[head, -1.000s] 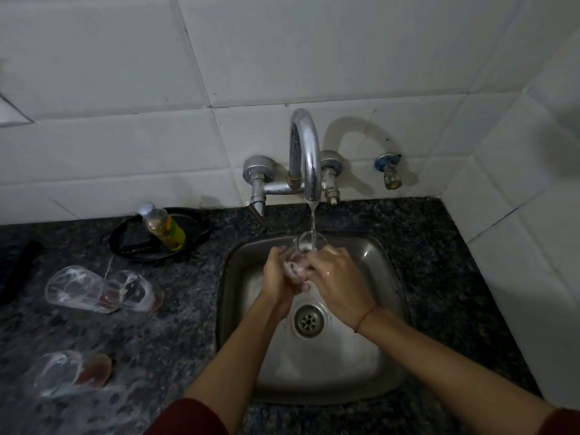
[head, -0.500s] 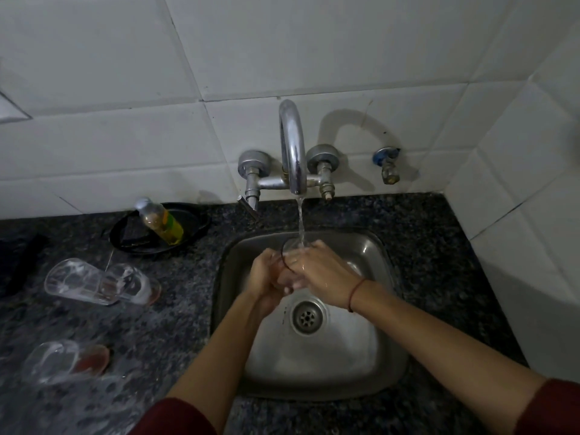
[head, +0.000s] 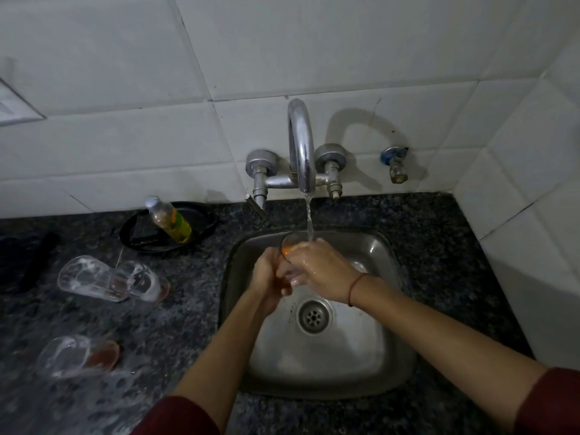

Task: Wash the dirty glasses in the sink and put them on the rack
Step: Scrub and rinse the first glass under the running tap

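Both my left hand and right hand close around a glass under the tap, over the sink.

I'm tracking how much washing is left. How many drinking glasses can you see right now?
4. One glass is held in both hands under the tap. Two soapy glasses lie touching on the counter left of the sink, and another lies nearer. Others may be out of view.

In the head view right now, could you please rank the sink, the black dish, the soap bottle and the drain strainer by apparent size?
1. sink, by far the largest.
2. black dish.
3. soap bottle and drain strainer: these look about alike, and the bottle leans away from the camera, so I would not rank them.
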